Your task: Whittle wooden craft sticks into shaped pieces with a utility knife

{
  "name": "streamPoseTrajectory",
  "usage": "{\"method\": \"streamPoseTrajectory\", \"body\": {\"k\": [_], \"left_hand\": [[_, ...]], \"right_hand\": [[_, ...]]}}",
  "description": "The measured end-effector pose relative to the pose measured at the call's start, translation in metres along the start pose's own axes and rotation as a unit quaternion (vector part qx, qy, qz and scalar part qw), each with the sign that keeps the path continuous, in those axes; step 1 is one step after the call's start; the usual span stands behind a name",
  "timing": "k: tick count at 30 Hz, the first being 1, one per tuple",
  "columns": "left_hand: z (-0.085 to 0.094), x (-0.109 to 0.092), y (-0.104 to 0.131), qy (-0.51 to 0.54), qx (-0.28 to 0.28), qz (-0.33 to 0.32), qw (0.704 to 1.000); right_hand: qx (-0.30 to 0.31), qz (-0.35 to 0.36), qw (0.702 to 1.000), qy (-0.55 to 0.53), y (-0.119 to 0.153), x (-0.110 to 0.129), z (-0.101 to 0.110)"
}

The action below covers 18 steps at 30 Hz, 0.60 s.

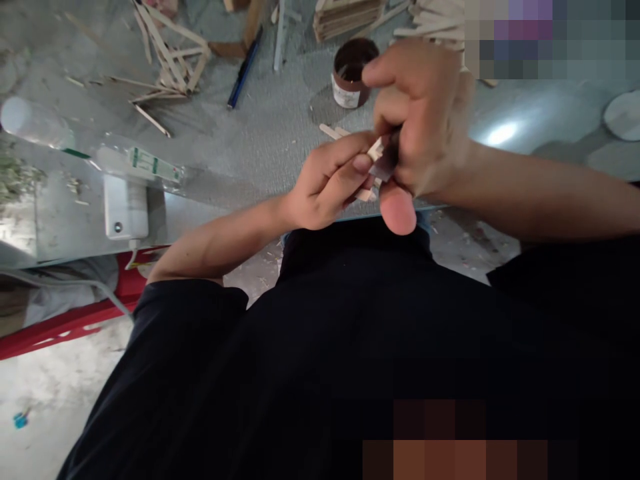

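Observation:
In front of my chest, my left hand [325, 183] is closed on a pale wooden stick [376, 148], its end sticking out past the thumb. My right hand [425, 117] is curled around a flat dark blade-like piece [384, 164], which meets the end of the stick. The right thumb points down toward me, and motion blurs this hand a little. Fingers hide most of the dark piece, so its exact kind is unclear. Just beyond the hands stands an open brown jar [346, 91] with a white label. Loose wooden sticks [330, 131] lie on the table behind my left hand.
On the grey table [240, 150] are a blue pen [245, 70], a stick frame [175, 67], and stacked sticks [345, 19]. A plastic bottle [107, 157] lies near a white power bank [126, 208] with a cable. A round pale lid [624, 117] sits at right.

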<state>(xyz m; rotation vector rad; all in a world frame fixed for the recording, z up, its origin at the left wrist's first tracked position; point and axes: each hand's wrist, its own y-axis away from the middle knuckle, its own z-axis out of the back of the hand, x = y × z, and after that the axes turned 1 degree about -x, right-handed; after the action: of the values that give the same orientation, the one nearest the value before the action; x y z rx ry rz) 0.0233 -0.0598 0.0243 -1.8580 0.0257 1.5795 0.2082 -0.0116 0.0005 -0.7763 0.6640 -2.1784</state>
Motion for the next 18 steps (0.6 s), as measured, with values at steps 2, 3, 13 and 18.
{"method": "streamPoseTrajectory", "body": {"k": [2, 3, 13, 18], "left_hand": [[0.002, -0.010, 0.002, -0.022, 0.012, 0.014, 1.000], [0.004, -0.012, 0.002, -0.038, 0.029, 0.024, 0.999], [0.013, -0.002, 0.003, -0.092, 0.052, 0.027, 0.994], [0.012, 0.005, 0.004, -0.096, 0.064, 0.017, 0.993]], "right_hand": [[0.024, -0.003, 1.000, -0.001, -0.003, 0.002, 0.006], [0.034, -0.005, 0.999, 0.001, -0.004, 0.003, 0.009], [0.074, 0.015, 0.997, 0.024, -0.012, 0.007, 0.017], [0.073, 0.016, 0.997, 0.025, -0.017, 0.009, 0.017]]}}
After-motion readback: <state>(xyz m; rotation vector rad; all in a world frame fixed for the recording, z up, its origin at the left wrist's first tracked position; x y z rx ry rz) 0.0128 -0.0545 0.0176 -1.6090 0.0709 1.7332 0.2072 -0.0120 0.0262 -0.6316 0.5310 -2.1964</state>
